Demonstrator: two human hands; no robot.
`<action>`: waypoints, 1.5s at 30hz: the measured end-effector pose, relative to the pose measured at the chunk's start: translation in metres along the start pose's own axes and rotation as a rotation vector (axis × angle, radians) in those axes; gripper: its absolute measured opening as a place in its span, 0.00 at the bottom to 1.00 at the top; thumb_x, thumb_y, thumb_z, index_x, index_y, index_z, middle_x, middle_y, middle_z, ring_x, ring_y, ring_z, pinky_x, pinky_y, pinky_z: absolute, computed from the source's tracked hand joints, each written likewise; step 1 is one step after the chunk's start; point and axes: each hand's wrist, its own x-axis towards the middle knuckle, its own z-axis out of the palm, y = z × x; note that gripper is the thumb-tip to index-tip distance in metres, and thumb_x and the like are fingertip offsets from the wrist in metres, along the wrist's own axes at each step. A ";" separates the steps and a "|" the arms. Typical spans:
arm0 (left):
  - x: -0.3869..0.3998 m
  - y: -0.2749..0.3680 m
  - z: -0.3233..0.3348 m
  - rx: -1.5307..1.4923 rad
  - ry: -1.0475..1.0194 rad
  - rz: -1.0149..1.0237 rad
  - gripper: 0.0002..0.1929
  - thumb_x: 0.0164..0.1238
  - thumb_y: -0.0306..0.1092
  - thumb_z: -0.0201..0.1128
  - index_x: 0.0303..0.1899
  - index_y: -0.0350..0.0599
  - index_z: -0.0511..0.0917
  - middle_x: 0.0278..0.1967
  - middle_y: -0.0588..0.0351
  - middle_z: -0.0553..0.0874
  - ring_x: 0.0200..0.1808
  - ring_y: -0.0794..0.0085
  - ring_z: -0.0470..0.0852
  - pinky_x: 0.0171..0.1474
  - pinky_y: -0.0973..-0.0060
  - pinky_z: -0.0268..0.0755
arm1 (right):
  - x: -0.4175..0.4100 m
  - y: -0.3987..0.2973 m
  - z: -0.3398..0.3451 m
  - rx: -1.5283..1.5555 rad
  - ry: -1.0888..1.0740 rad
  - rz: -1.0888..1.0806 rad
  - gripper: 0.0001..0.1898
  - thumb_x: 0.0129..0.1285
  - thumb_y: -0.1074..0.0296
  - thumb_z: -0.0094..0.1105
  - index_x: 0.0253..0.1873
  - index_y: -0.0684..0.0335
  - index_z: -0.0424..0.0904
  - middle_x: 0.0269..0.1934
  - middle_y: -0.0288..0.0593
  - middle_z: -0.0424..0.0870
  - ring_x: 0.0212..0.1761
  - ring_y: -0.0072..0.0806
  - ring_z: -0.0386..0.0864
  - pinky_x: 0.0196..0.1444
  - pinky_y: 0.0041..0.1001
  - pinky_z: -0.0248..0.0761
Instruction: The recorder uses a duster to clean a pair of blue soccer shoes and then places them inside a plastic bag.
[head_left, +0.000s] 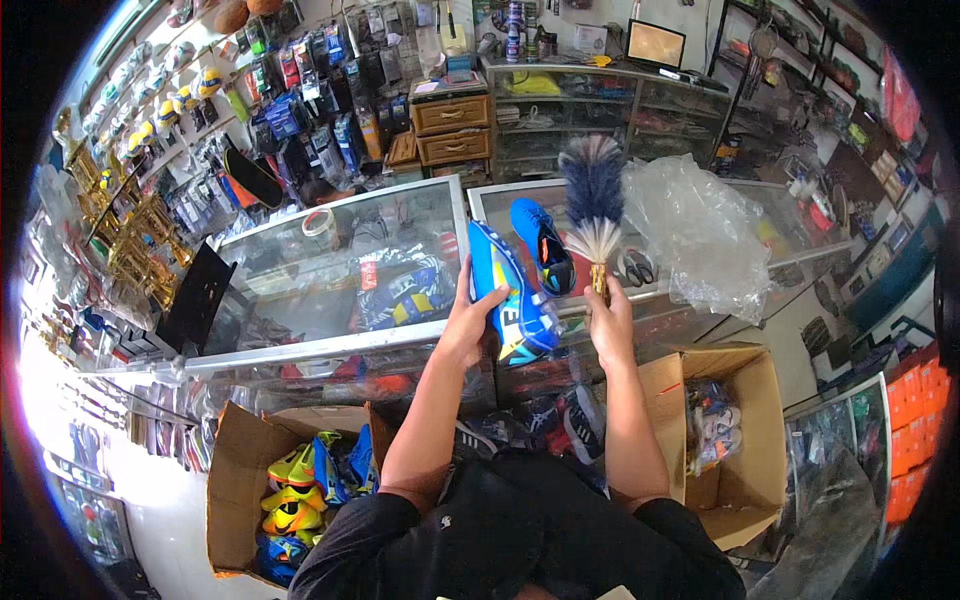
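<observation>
My left hand (471, 319) grips a blue cleated football boot (510, 300) with yellow and white parts, tilted on its side above the front edge of a glass display counter. The matching blue boot (541, 244) stands on the counter just beyond it. In my right hand (609, 319) is the short handle of a feather duster (594, 199); its white and dark blue feathers point up and away from me. The duster and the held boot are apart. A crumpled clear plastic bag (701, 232) lies on the counter right of the duster.
An open cardboard box (225, 480) of yellow and blue boots stands at lower left. Another open cardboard box (757, 442) at lower right holds plastic-wrapped shoes. A tape roll (318, 223) lies on the left glass counter (300, 300). Gold trophies (142, 247) stand further left.
</observation>
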 end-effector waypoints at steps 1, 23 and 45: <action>0.000 0.005 0.008 0.040 0.005 -0.004 0.51 0.76 0.29 0.74 0.90 0.55 0.46 0.72 0.43 0.79 0.64 0.60 0.86 0.64 0.59 0.83 | 0.003 0.006 -0.003 -0.022 -0.031 -0.026 0.13 0.82 0.65 0.61 0.61 0.66 0.79 0.34 0.30 0.72 0.29 0.14 0.65 0.28 0.24 0.58; 0.097 -0.003 0.022 0.766 0.260 0.206 0.44 0.70 0.33 0.77 0.84 0.44 0.62 0.69 0.37 0.81 0.66 0.56 0.84 0.67 0.60 0.78 | 0.094 0.085 -0.003 -0.109 -0.135 -0.280 0.30 0.85 0.54 0.59 0.77 0.75 0.72 0.67 0.57 0.85 0.68 0.38 0.81 0.73 0.34 0.69; 0.072 -0.034 0.034 1.003 0.163 0.480 0.36 0.69 0.34 0.68 0.80 0.55 0.74 0.87 0.34 0.55 0.88 0.44 0.56 0.84 0.53 0.56 | 0.093 0.079 0.011 -0.435 -0.019 -0.361 0.26 0.85 0.67 0.51 0.80 0.75 0.67 0.67 0.69 0.79 0.68 0.63 0.78 0.71 0.49 0.69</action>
